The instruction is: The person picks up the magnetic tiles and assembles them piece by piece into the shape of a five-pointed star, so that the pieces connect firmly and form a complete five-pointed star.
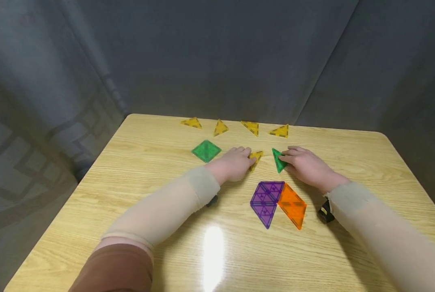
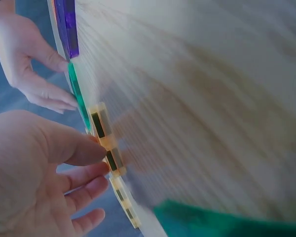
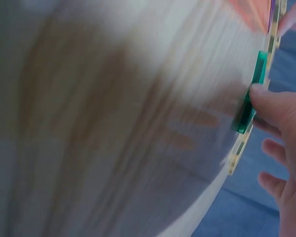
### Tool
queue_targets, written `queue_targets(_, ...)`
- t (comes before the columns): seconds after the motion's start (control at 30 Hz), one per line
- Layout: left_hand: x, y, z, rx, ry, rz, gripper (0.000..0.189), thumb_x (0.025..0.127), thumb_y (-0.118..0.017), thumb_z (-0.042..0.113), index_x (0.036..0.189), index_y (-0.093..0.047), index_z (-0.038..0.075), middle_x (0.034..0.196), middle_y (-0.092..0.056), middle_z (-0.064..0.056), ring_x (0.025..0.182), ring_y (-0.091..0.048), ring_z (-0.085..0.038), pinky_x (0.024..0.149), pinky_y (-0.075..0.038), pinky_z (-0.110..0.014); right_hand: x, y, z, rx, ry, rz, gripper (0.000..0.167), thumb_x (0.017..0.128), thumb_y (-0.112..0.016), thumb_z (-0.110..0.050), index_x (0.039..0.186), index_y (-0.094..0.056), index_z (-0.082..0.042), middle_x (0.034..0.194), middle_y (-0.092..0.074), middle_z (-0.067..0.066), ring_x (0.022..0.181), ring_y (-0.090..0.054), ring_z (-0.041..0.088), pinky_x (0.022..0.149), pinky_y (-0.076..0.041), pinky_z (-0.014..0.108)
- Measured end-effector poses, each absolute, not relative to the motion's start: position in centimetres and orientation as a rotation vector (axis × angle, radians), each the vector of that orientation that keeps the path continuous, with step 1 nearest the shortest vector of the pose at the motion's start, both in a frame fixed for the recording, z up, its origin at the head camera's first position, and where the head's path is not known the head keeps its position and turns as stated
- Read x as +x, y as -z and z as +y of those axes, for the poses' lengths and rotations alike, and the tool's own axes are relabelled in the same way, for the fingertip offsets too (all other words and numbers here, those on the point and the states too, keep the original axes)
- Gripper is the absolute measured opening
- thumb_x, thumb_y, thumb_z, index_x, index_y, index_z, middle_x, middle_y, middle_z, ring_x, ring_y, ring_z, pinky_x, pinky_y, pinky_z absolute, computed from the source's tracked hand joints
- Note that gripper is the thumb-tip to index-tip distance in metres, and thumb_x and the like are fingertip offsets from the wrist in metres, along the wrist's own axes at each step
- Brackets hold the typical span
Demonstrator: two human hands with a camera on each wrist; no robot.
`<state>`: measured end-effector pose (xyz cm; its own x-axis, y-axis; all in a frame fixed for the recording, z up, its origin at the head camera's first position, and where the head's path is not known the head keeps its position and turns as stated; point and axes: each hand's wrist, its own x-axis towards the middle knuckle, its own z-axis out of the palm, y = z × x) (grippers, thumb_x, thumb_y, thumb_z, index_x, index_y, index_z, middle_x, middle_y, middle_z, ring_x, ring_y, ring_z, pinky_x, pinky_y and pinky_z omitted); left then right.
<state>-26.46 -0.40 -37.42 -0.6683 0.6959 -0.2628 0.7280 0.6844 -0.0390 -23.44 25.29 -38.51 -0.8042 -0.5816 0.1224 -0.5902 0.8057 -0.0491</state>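
Observation:
My left hand [image 1: 235, 164] pinches a yellow triangular magnetic tile [image 1: 257, 157] near the middle of the table. In the left wrist view, the thumb and index finger meet at this yellow tile's [image 2: 99, 123] edge while the other fingers stay loosely bent. Just to the right, my right hand [image 1: 306, 166] grips a green triangular magnetic tile [image 1: 277, 160] by its right side. The right wrist view has the thumb pressed on the green tile's [image 3: 259, 71] edge. A small gap separates the two held tiles.
Purple triangular tiles [image 1: 265, 196] lie joined nearer the front, against an orange diamond of tiles [image 1: 292, 205]. A green diamond [image 1: 206, 151] lies left of the left hand. Several yellow triangles [image 1: 221, 128] are spread along the table's [image 1: 159, 142] back edge, before a dark curtain [image 1: 217, 61].

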Motion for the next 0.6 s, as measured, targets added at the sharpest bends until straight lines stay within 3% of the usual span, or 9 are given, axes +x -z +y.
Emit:
queue_targets(0.33,-26.7,38.0,1.7,1.031,0.203,2.694,0.051,0.108,-0.033,0.022,0.158,-0.024,0.016,0.163,-0.016,-0.008,0.148,-0.014,-0.025,0.120,-0.013,-0.041,-24.0,38.7,23.3,0.927,-0.208,-2.901,0.038,0.089,-0.074,-0.011,0.123,-0.066,0.005,0.114,-0.066,0.018,0.108,-0.058,0.036,0.095,-0.049,0.052)
queue_targets(0.6,-26.8,37.9,2.6,1.051,0.221,2.688,0.050,0.107,-0.034,0.024,0.157,-0.028,0.016,0.158,-0.028,-0.008,0.143,-0.026,-0.024,0.117,-0.023,-0.041,-24.4,38.8,22.4,0.912,-0.203,-2.915,0.036,0.090,-0.073,-0.012,0.122,-0.067,0.004,0.113,-0.066,0.017,0.106,-0.058,0.035,0.096,-0.048,0.051)
